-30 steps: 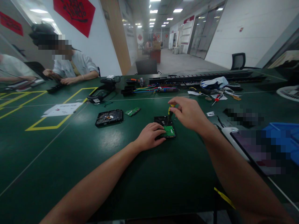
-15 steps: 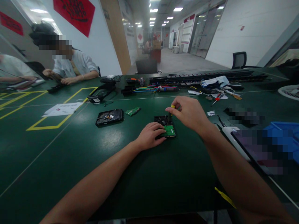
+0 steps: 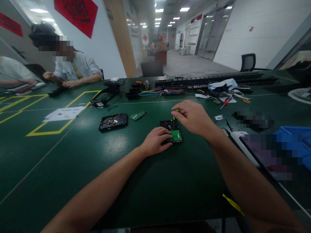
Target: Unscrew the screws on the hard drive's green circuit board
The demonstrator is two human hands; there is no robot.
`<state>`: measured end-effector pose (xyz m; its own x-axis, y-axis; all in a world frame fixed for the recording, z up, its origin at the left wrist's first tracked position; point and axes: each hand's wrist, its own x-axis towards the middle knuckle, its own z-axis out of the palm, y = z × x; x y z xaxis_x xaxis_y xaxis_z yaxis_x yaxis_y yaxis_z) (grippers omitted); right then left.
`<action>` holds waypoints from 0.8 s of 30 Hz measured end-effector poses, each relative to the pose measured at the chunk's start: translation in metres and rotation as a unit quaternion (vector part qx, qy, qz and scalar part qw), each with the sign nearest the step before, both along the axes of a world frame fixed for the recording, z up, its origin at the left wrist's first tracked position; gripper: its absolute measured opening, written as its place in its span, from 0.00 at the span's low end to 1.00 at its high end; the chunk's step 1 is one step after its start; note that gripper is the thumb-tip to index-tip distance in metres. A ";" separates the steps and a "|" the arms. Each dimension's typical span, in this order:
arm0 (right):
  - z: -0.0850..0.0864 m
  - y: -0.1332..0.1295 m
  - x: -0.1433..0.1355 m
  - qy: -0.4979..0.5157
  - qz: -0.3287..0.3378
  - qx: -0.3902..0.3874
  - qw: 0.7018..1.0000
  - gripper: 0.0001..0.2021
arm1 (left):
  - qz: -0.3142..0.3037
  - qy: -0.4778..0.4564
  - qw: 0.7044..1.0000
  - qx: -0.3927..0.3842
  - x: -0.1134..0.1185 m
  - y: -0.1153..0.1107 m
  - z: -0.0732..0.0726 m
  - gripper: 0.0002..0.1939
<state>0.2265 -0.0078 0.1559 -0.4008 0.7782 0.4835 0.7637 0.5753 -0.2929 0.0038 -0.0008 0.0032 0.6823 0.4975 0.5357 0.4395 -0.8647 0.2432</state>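
A black hard drive [image 3: 166,124] with a green circuit board [image 3: 176,136] on it lies on the green table in front of me. My left hand [image 3: 157,140] rests over the drive's left side, fingers spread a little, fingertips on the board. Above the drive, my right hand [image 3: 190,117] pinches the yellow handle of a screwdriver [image 3: 174,120], which points down at the drive near the board's upper edge. To the left lie a second hard drive [image 3: 113,122] and a loose green circuit board [image 3: 138,116].
Cables [image 3: 155,93], a red-handled screwdriver [image 3: 226,102] and a cloth [image 3: 223,85] lie along the far side. A tablet-like device [image 3: 261,152] and a blue bin [image 3: 295,142] are at the right. A person [image 3: 77,69] sits at the far left.
My right hand has shifted slightly left with the screwdriver, which now stands more upright over the drive. My left hand has stayed on the drive.
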 end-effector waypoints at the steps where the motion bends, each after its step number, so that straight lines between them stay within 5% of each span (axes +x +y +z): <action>1: 0.000 0.001 0.000 -0.002 -0.004 0.002 1.000 0.10 | 0.000 0.000 1.000 0.001 0.000 0.000 0.000 0.17; 24: 0.002 0.001 0.002 0.004 -0.034 0.015 0.999 0.10 | 0.001 0.005 1.000 0.014 0.000 0.001 0.000 0.16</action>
